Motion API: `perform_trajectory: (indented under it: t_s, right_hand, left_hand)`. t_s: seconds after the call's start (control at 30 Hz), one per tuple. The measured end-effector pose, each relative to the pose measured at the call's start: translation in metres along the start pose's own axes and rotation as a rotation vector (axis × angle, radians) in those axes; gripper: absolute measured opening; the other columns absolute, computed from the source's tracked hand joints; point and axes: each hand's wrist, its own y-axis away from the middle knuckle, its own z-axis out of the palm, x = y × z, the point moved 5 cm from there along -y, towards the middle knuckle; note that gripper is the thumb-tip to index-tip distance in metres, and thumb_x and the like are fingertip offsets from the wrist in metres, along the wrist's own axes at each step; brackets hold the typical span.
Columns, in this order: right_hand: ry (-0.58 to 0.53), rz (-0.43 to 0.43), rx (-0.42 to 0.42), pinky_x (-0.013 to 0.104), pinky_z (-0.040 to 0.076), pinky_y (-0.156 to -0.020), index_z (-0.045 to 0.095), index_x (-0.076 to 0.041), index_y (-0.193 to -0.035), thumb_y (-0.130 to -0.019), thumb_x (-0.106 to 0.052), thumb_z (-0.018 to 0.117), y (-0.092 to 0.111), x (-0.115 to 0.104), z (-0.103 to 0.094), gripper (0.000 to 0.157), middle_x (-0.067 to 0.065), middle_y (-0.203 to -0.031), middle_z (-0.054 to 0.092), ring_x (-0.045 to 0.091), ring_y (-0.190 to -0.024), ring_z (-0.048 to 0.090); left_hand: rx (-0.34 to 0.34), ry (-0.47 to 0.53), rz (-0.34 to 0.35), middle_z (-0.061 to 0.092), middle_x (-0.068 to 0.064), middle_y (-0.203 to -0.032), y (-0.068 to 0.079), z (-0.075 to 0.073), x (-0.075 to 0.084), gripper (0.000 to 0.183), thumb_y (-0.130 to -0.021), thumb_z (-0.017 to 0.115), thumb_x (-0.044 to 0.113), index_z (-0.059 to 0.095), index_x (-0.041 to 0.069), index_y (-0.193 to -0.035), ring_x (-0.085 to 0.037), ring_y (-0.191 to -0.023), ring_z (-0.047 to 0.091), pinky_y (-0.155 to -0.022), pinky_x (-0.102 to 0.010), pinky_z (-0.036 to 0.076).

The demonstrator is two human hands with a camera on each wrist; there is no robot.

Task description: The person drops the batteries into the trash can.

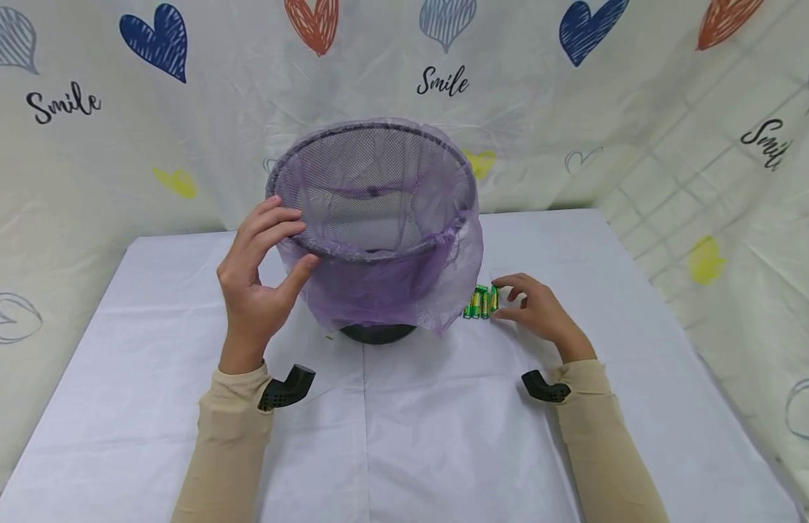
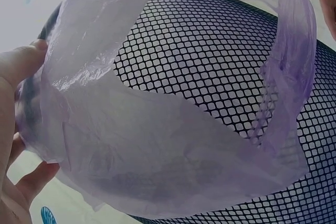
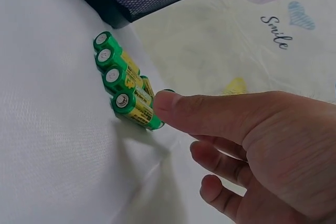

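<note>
1. The dark mesh bin [image 2: 205, 45] stands on its round base towards the back of the desk [image 1: 163, 363], its wide mouth facing up
2. A thin, see-through purple bag [image 1: 385, 294] lines it and folds out over the rim, hanging crumpled round the outside, with a bunched twist on the right
3. The left hand [image 1: 261, 265] grips the rim's left side, thumb on the near side and fingers reaching over the edge, wrist raised
4. Just right of the bin, green-and-yellow batteries [image 3: 113, 75] lie side by side in a short row, one more partly showing behind
5. The right hand [image 1: 531, 305] reaches in low from the right, pinching the end battery [image 1: 494, 298] with thumb and forefinger, its other fingers bent
6. Both arms wear beige sleeves [image 1: 231, 443], a black device [image 1: 288, 388] at each wrist
7. Behind hangs a pale backdrop [image 1: 221, 116] with hearts and "Smile" lettering
</note>
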Motion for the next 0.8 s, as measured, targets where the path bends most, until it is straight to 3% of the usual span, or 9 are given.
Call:
perform_trajectory:
  t_s: [0.53,0.8]
  right_hand:
    - [0.015,-0.034,0.032,0.03,0.051,-0.066,0.061,-0.006,-0.125,-0.077,-0.008,0.08,0.002,-0.008,-0.009,0.052,0.009,-0.119,0.062,0.02,-0.086,0.054]
    - [0.005,-0.035,0.05,0.036,0.051,-0.068,0.061,-0.007,-0.125,-0.078,-0.011,0.08,0.002,-0.01,-0.013,0.051,0.008,-0.118,0.062,0.019,-0.086,0.053]
  left_hand:
    - [-0.003,-0.016,0.0,0.066,-0.028,-0.102,0.004,0.0,-0.009,0.051,-0.085,0.073,0.039,0.067,-0.011,-0.095,-0.047,-0.117,0.055,-0.112,-0.048,0.044]
    - [-0.003,-0.01,0.0,0.065,-0.029,-0.102,0.002,0.0,-0.002,0.051,-0.086,0.072,0.038,0.066,-0.012,-0.095,-0.048,-0.117,0.055,-0.113,-0.049,0.043]
